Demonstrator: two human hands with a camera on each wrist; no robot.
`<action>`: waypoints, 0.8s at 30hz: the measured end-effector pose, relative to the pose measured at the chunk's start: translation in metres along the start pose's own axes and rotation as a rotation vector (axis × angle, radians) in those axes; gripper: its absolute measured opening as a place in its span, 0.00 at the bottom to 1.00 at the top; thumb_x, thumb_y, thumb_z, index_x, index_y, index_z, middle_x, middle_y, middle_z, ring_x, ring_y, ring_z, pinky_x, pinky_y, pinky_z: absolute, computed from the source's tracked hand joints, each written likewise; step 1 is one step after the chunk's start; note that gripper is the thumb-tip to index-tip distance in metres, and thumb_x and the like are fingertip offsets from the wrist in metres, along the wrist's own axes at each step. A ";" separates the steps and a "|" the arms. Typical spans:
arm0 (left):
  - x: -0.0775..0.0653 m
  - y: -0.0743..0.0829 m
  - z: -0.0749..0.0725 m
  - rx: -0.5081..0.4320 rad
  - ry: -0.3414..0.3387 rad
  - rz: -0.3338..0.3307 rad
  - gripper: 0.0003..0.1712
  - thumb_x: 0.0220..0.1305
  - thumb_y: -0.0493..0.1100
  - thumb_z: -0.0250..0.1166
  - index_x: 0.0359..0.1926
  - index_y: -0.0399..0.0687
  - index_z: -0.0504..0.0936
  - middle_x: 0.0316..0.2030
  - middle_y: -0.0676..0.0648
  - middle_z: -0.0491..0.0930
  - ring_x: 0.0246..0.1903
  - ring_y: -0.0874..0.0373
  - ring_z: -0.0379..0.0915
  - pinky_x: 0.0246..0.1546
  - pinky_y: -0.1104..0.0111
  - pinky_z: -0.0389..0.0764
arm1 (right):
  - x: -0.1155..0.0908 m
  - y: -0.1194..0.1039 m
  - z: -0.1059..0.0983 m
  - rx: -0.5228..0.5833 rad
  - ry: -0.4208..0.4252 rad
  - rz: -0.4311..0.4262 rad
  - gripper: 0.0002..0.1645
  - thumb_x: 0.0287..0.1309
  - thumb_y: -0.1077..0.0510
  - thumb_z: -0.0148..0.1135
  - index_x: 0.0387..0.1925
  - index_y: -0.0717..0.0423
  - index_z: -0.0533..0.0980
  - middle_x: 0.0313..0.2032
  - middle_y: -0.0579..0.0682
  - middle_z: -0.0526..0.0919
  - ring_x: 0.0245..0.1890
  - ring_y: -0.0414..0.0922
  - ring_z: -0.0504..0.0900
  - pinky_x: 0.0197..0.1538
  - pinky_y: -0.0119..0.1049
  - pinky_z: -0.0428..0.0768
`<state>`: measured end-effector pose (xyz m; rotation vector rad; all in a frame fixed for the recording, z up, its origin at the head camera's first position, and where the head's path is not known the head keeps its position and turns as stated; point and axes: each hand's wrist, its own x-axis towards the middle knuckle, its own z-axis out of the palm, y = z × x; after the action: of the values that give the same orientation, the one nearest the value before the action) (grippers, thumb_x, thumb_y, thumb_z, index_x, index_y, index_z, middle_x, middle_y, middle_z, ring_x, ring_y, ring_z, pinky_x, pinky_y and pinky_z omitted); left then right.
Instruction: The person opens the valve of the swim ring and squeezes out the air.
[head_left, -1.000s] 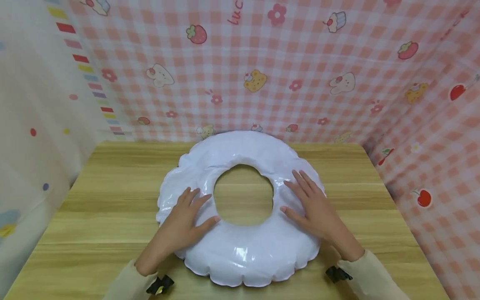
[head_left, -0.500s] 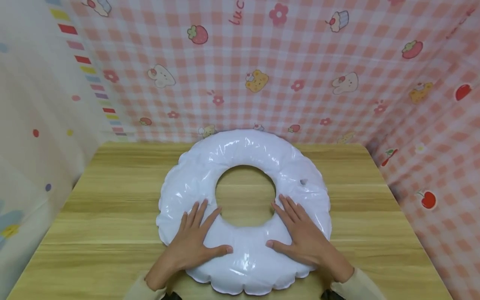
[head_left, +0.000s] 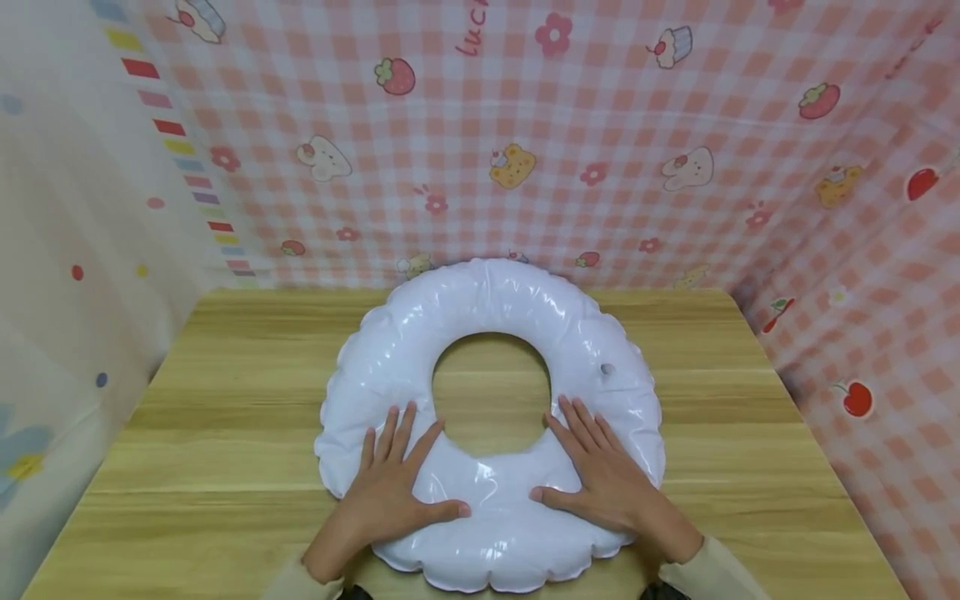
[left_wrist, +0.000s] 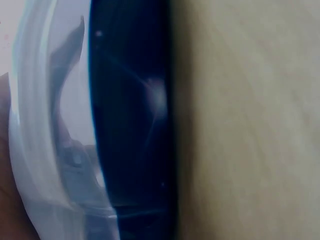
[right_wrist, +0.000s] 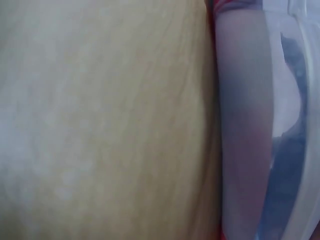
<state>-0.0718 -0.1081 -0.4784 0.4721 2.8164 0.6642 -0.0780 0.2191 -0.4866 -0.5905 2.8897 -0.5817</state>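
A white inflatable swim ring [head_left: 487, 292] lies flat on the wooden table, puffed up, with wrinkles along its seam. On its near left part rests my left hand [head_left: 393, 492], fingers spread and straight, thumb pointing inward. My right hand [head_left: 603, 483] presses the near right part in the same way, its fingertips by the inner hole. A small grey spot, perhaps a valve, shows on the ring's right side. Close up in the left wrist view, the ring's edge [left_wrist: 35, 125] is white above and dark blue beneath. The right wrist view shows its glossy side [right_wrist: 245, 125].
The ring lies on a wood-grain table [head_left: 225, 433], whose surface also shows through the hole. A pink checked cloth [head_left: 450, 117] hangs behind the table and continues along the right. A pale cloth [head_left: 90, 333] with coloured dots hangs at the left.
Both hands have slid toward the near side of the ring and lie flatter with fingers spread. The ring's far part looks fuller and smoother, and the grey spot on the right is now uncovered.
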 end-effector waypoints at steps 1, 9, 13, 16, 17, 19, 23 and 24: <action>0.001 0.000 0.000 0.000 -0.002 0.000 0.67 0.48 0.85 0.64 0.82 0.61 0.54 0.83 0.39 0.35 0.82 0.37 0.24 0.77 0.35 0.32 | 0.000 0.000 0.000 0.008 -0.004 0.002 0.64 0.55 0.17 0.56 0.82 0.46 0.51 0.84 0.49 0.40 0.84 0.53 0.40 0.81 0.58 0.44; 0.002 0.001 0.002 -0.019 0.015 0.008 0.67 0.47 0.84 0.65 0.81 0.58 0.56 0.83 0.38 0.37 0.82 0.37 0.26 0.77 0.34 0.33 | 0.003 0.002 0.002 0.026 -0.026 0.004 0.64 0.55 0.17 0.56 0.82 0.46 0.52 0.83 0.49 0.40 0.84 0.52 0.40 0.82 0.57 0.44; 0.003 0.000 0.003 -0.023 0.020 0.008 0.68 0.46 0.84 0.65 0.81 0.58 0.56 0.83 0.38 0.38 0.82 0.37 0.26 0.77 0.35 0.32 | 0.004 0.002 0.004 0.019 -0.029 0.012 0.65 0.54 0.15 0.55 0.82 0.46 0.52 0.83 0.48 0.40 0.84 0.51 0.39 0.82 0.55 0.43; 0.003 0.000 0.003 0.001 -0.003 -0.014 0.68 0.46 0.85 0.64 0.81 0.61 0.54 0.83 0.40 0.36 0.82 0.39 0.24 0.77 0.36 0.30 | 0.003 0.002 0.005 0.019 -0.029 0.011 0.65 0.54 0.15 0.55 0.81 0.47 0.53 0.83 0.49 0.41 0.84 0.52 0.40 0.82 0.56 0.44; 0.003 0.000 0.003 0.011 -0.013 -0.021 0.68 0.46 0.86 0.63 0.82 0.61 0.54 0.83 0.40 0.36 0.82 0.39 0.23 0.78 0.36 0.30 | 0.003 0.002 0.005 0.018 -0.030 0.010 0.65 0.54 0.15 0.55 0.81 0.47 0.53 0.83 0.50 0.42 0.84 0.52 0.41 0.82 0.56 0.45; 0.003 0.001 0.003 0.018 -0.022 -0.028 0.68 0.46 0.86 0.63 0.82 0.62 0.53 0.83 0.40 0.36 0.82 0.39 0.24 0.78 0.36 0.30 | 0.004 0.001 0.005 0.018 -0.032 0.009 0.64 0.55 0.16 0.55 0.81 0.48 0.54 0.83 0.51 0.43 0.84 0.53 0.42 0.82 0.57 0.45; 0.005 0.001 0.002 0.010 -0.014 -0.032 0.67 0.46 0.85 0.64 0.81 0.61 0.55 0.83 0.39 0.39 0.82 0.38 0.27 0.78 0.35 0.33 | 0.006 0.001 0.004 0.017 -0.024 0.002 0.63 0.55 0.17 0.56 0.80 0.49 0.56 0.83 0.53 0.45 0.83 0.55 0.44 0.81 0.58 0.47; 0.005 0.001 0.001 0.009 -0.012 -0.033 0.67 0.47 0.85 0.64 0.81 0.61 0.55 0.83 0.39 0.39 0.82 0.38 0.27 0.78 0.35 0.33 | 0.007 0.000 0.003 0.017 -0.022 0.001 0.63 0.55 0.17 0.56 0.80 0.49 0.56 0.83 0.53 0.45 0.83 0.55 0.44 0.81 0.58 0.47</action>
<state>-0.0758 -0.1048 -0.4795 0.4290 2.8107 0.6403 -0.0837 0.2155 -0.4901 -0.5899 2.8620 -0.5950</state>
